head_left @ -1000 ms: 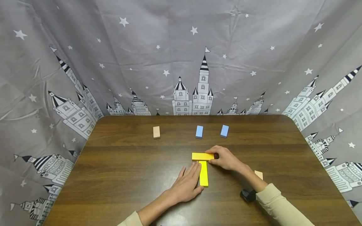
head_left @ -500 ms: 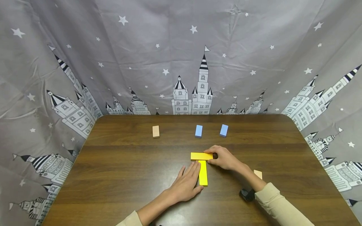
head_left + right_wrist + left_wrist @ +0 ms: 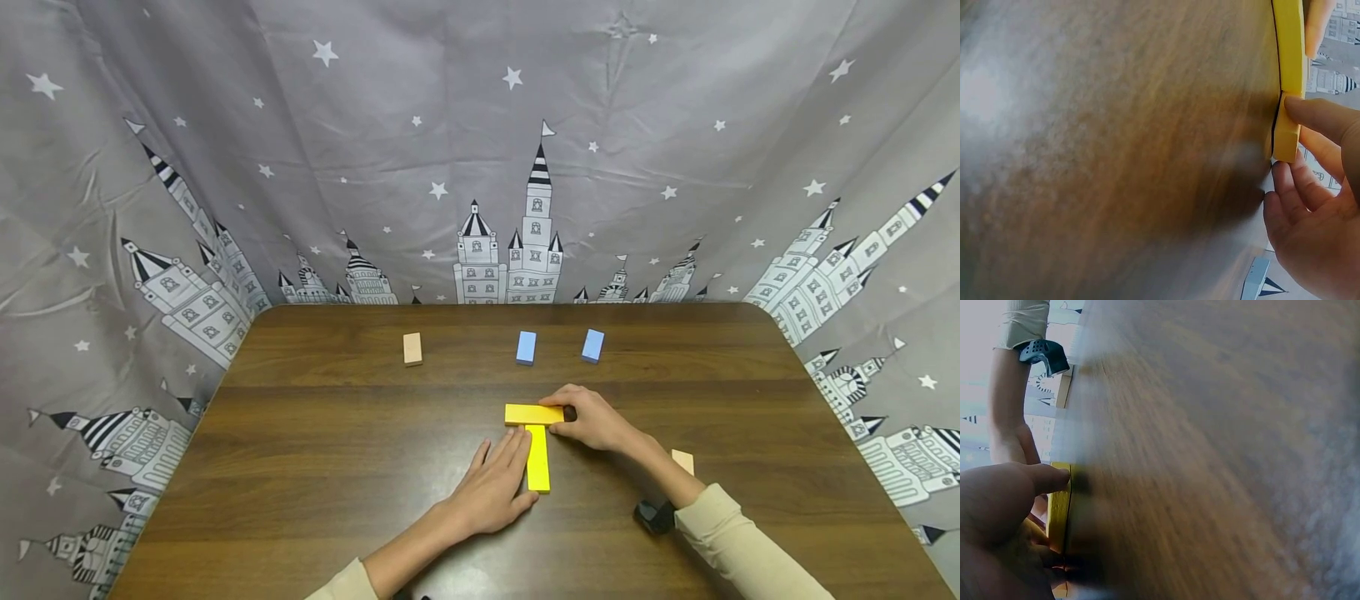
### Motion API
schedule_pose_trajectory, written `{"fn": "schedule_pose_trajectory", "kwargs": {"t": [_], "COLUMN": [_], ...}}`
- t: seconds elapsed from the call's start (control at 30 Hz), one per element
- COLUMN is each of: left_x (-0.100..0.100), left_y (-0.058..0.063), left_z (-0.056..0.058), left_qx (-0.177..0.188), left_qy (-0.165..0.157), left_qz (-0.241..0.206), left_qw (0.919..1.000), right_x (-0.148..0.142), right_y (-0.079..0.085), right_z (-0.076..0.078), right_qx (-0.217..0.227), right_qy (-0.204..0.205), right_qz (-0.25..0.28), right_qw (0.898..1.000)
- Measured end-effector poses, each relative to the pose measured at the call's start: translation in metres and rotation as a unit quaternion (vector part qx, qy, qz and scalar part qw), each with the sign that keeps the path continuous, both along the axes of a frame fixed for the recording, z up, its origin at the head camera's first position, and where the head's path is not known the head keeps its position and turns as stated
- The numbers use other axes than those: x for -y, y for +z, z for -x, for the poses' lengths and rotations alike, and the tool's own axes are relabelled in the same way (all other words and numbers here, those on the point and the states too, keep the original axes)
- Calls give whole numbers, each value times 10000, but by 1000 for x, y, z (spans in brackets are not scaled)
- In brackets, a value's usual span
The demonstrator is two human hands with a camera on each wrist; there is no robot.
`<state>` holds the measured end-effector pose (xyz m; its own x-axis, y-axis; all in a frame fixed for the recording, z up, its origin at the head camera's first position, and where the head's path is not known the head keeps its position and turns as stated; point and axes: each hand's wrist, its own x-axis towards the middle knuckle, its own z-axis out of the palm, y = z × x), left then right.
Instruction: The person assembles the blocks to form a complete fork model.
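Two long yellow blocks lie on the table in a T. The crosswise block (image 3: 525, 414) runs along the far end of the lengthwise block (image 3: 538, 467), meeting it near the middle. My right hand (image 3: 592, 419) pinches the right end of the crosswise block between thumb and fingers; the right wrist view shows the thumb on the side of this yellow block (image 3: 1286, 134). Along the left side of the lengthwise block lies my left hand (image 3: 491, 492), its fingers straight and fingertips near the join. Its thumb touches the near end of that yellow block (image 3: 1058, 519).
Toward the back of the brown table (image 3: 322, 433) lie a tan block (image 3: 412, 349) and two blue blocks, one central (image 3: 527, 347), the other blue block (image 3: 592, 345) farther right. Another tan block (image 3: 682, 461) is partly hidden behind the right forearm, which wears a black wrist device (image 3: 654, 517).
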<state>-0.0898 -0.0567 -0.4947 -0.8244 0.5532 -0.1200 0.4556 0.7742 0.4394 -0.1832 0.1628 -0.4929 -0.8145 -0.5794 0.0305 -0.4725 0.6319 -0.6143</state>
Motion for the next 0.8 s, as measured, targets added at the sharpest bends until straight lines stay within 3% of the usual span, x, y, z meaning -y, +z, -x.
{"fn": "schedule_pose_trajectory", "kwargs": {"t": [0.8], "left_x": [1], "left_y": [2], "left_z": [0], "left_qx": [-68], "left_qy": [23], "left_qz": [-47], "left_qw": [10000], "right_x": [1], "right_y": [1], "right_z": [-1], "right_qx": [7], "right_qy": [15], "right_qz": [-35], "right_qw": [10000]}}
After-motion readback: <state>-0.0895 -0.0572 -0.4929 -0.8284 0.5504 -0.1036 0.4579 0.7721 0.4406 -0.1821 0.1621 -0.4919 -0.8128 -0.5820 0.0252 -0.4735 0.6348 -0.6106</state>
